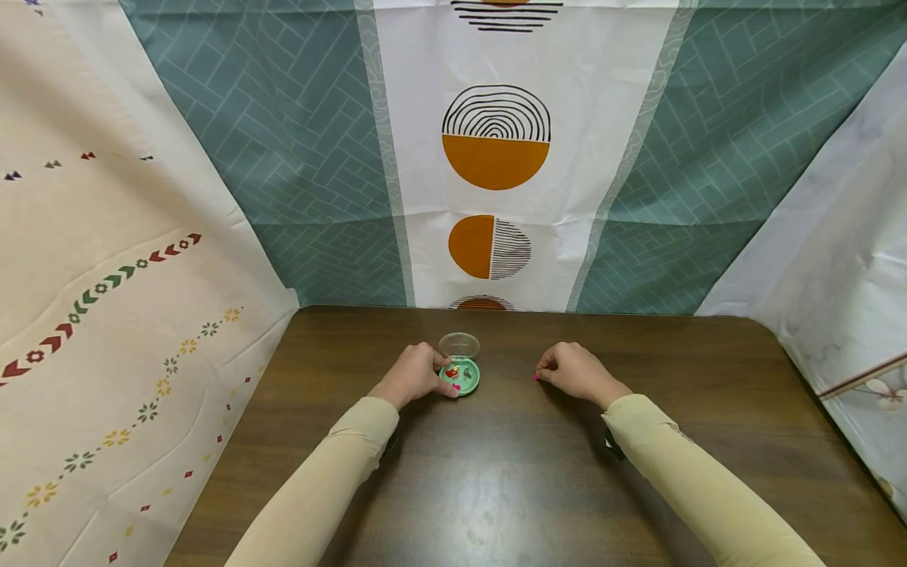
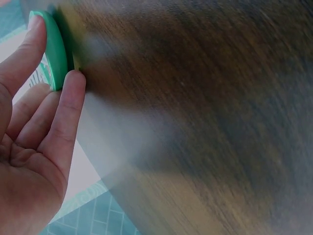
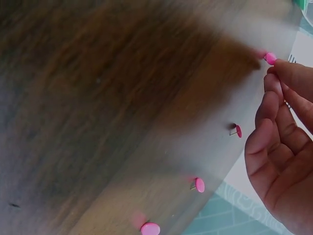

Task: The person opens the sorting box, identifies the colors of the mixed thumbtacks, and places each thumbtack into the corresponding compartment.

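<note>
On the table, a small round green case (image 1: 475, 383) lies with its clear lid (image 1: 459, 344) swung back on the far side. A few red, pink and dark bits sit inside it. My left hand (image 1: 418, 374) grips the case's left side, the thumb over the near rim; in the left wrist view, fingers rest against the case's green edge (image 2: 56, 54). To the right, my right hand (image 1: 577, 372) pinches a pink thumbtack (image 3: 270, 58) between thumb and fingertip, close over the table. Below that hand in the right wrist view lie more pink thumbtacks (image 3: 199, 185).
The brown wooden table (image 1: 489, 480) ends at a back edge just beyond the hands. A patterned cloth (image 1: 496, 205) hangs behind it. Light cloths flank the left and right sides.
</note>
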### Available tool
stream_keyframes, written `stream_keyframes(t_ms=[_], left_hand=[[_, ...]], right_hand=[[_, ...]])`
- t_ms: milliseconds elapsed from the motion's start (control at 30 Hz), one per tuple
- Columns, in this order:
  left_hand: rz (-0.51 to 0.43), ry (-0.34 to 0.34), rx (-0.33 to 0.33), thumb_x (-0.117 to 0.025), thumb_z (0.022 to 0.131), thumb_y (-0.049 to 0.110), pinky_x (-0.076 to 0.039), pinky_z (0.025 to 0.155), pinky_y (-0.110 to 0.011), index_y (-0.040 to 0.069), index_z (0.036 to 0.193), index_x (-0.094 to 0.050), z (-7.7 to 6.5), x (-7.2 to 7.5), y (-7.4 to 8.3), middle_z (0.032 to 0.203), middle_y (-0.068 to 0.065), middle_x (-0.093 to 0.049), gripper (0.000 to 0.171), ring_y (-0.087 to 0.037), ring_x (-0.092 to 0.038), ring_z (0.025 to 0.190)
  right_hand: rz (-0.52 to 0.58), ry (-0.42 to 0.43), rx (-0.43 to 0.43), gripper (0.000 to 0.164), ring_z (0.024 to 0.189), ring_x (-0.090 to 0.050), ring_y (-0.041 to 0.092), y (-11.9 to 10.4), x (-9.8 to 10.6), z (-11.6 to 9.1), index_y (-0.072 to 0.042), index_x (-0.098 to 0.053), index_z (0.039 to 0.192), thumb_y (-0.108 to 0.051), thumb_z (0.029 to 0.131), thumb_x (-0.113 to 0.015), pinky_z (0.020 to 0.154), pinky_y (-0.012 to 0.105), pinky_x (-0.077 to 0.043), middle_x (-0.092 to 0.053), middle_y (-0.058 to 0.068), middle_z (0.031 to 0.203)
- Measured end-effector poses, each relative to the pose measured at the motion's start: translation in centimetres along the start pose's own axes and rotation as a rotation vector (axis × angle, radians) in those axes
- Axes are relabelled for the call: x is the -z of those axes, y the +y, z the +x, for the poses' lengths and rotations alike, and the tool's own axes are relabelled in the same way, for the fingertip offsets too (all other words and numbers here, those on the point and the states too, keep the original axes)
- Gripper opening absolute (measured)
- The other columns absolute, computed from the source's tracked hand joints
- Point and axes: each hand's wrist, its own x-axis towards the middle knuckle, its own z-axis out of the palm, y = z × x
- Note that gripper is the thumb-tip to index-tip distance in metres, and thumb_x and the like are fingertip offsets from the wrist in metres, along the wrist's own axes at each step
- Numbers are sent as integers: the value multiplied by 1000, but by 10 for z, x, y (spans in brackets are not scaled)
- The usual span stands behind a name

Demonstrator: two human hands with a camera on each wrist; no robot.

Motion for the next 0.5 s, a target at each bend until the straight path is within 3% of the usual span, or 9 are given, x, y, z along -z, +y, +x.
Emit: stream_keyframes(t_ms=[500], left_hand=[[2, -9, 13, -85, 56, 45, -42, 82, -26, 16, 112, -68, 1, 0, -1, 108, 4, -64, 66, -14, -52, 96]], right_hand=[[-32, -18, -17, 7, 61, -48, 10, -1, -3, 1, -24, -68, 78, -26, 85, -67, 58, 32, -40, -59, -15, 72]])
